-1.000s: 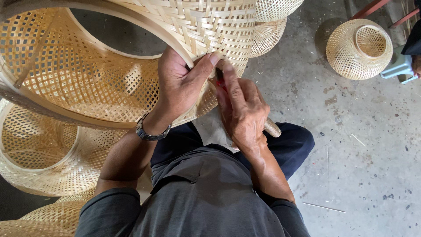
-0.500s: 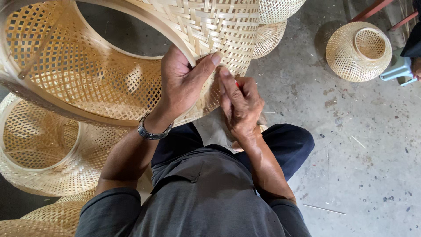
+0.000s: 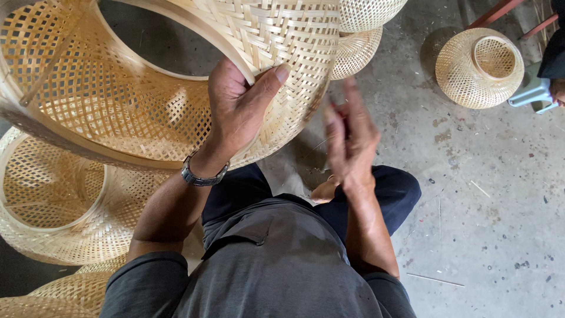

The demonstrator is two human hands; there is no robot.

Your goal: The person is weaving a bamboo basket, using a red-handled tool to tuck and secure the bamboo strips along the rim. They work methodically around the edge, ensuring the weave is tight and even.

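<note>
Head view is showing a seated person working over a concrete floor [image 3: 500, 194]. Filling the upper left of the picture, a large woven bamboo frame [image 3: 118, 100] is tilting toward the camera, its open ring facing up and its latticed wall curving down to the person's lap. Below it at the left edge, a second wide woven basket [image 3: 53, 206] is lying on the floor with its opening upward, and part of a further one is showing at the bottom left corner. Two smaller round woven shades [image 3: 359, 35] are sitting just beyond the large frame, one stacked against the other. A small domed woven shade [image 3: 479, 68] is standing well apart at the upper right, beside a pale blue stool [image 3: 532, 94].

Left hand [image 3: 238, 112] is gripping the rim of the large frame: fingers are curling over the inner edge while the thumb is pressing flat on the outer weave. A metal wristwatch [image 3: 203, 175] is circling that wrist.

Right hand [image 3: 350, 138] is hanging just beside the frame, apart from it, blurred. Its fingers are extended and mostly open; a small reddish item seems to be lying against them, but what it is cannot be told.
</note>
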